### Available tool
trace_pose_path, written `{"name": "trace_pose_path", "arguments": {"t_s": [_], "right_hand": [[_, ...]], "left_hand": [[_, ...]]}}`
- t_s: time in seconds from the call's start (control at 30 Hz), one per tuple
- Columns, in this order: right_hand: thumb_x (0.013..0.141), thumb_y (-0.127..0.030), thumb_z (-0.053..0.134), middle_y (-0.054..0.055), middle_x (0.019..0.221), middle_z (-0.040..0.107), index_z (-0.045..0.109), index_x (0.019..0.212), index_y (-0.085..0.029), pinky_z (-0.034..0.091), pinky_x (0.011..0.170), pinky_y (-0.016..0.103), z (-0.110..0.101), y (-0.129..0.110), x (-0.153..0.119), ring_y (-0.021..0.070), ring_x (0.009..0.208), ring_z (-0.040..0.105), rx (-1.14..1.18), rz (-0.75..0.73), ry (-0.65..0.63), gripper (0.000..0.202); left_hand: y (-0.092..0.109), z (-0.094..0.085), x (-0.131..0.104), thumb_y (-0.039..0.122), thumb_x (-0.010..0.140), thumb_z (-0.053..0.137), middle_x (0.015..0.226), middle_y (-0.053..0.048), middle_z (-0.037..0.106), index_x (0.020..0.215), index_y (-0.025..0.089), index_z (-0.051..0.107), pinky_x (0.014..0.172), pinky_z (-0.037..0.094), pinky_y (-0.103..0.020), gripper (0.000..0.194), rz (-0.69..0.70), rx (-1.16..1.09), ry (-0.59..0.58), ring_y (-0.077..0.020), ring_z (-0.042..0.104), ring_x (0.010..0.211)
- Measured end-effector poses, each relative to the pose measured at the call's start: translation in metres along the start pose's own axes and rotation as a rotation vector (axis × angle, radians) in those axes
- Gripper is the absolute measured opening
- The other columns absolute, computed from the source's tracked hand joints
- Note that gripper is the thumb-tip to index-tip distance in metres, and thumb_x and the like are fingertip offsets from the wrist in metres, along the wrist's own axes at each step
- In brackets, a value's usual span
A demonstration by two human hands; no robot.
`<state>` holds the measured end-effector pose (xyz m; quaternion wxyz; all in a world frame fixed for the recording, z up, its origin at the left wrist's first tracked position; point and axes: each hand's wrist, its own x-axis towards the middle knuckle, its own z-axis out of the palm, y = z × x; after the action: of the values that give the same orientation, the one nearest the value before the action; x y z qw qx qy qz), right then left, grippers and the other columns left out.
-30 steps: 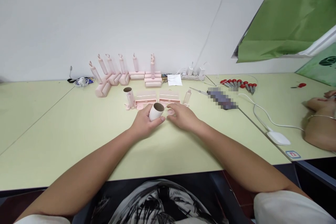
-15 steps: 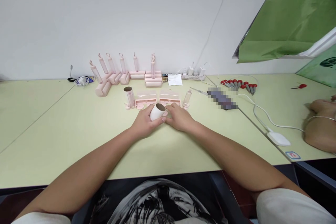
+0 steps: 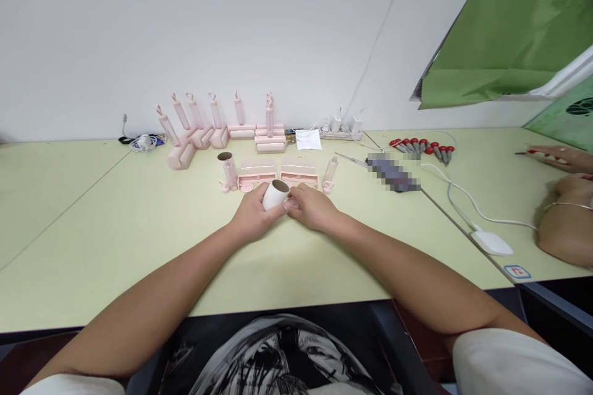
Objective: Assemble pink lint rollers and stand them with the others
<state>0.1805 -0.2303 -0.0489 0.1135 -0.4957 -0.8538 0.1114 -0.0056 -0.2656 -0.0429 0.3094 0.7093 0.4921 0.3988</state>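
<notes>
My left hand [image 3: 252,213] is wrapped around a white lint roller refill [image 3: 274,195], a paper roll tilted so that its brown cardboard core faces up. Against its right side my right hand [image 3: 311,207] pinches a small pale pink part [image 3: 293,202], mostly covered by the fingers. Just beyond my hands lie two pink lint roller cases, one on the left [image 3: 257,174] and one on the right [image 3: 299,174], open toward me. Another refill roll [image 3: 225,158] stands behind a clear pink handle [image 3: 230,175] on the left. A second handle [image 3: 330,174] stands on the right.
Several assembled pink lint rollers [image 3: 180,153] line the back left. White paper [image 3: 308,139] and a power strip [image 3: 343,134] are against the wall. A blurred dark item [image 3: 391,173], red-capped tools [image 3: 422,147] and a white charger [image 3: 492,243] lie right. Another person's hand [image 3: 567,157] holds something red.
My hands and the refill roll have shifted very slightly left, with the right fingers still at its side. The other person's hand has reached in at the far right and taken the red item.
</notes>
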Motion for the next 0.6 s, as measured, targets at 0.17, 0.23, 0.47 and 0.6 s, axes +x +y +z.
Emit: {"name": "trace_pose_path", "arguments": {"t_s": [0.17,0.23,0.47,0.6], "right_hand": [[0.089,-0.028,0.056,0.010,0.105,0.063,0.060,0.115,-0.018,0.037,0.067,0.030,0.001,0.002,0.000,0.0245,0.095,0.059,0.011,-0.014,-0.009,0.028],[0.088,-0.028,0.058,0.010,0.105,0.062,0.060,0.115,-0.017,0.037,0.067,0.030,0.001,0.003,0.000,0.0245,0.094,0.059,0.023,-0.014,0.006,0.029],[0.081,-0.016,0.057,0.012,0.109,0.057,0.062,0.111,-0.016,0.040,0.067,0.030,0.009,0.008,0.000,0.0218,0.085,0.056,0.076,-0.059,0.091,0.030],[0.074,-0.006,0.051,0.007,0.098,0.061,0.064,0.103,-0.017,0.042,0.073,0.031,0.011,0.007,0.002,0.0207,0.086,0.056,0.250,-0.118,0.130,0.033]], "left_hand": [[0.001,0.000,0.000,0.051,0.077,0.069,0.090,-0.001,0.066,0.102,0.019,0.064,0.069,0.045,-0.028,0.041,-0.009,0.000,-0.005,-0.0182,0.058,0.079],[0.001,0.000,0.000,0.052,0.077,0.069,0.090,-0.001,0.066,0.102,0.019,0.064,0.069,0.045,-0.028,0.042,-0.012,0.001,-0.005,-0.0184,0.058,0.080],[-0.001,-0.001,0.000,0.051,0.078,0.069,0.090,-0.001,0.066,0.105,0.019,0.064,0.070,0.044,-0.029,0.042,-0.024,0.028,-0.027,-0.0188,0.058,0.080],[-0.003,-0.001,0.000,0.052,0.078,0.068,0.089,-0.001,0.066,0.105,0.019,0.065,0.070,0.044,-0.029,0.043,-0.038,0.063,-0.048,-0.0193,0.058,0.080]]}}
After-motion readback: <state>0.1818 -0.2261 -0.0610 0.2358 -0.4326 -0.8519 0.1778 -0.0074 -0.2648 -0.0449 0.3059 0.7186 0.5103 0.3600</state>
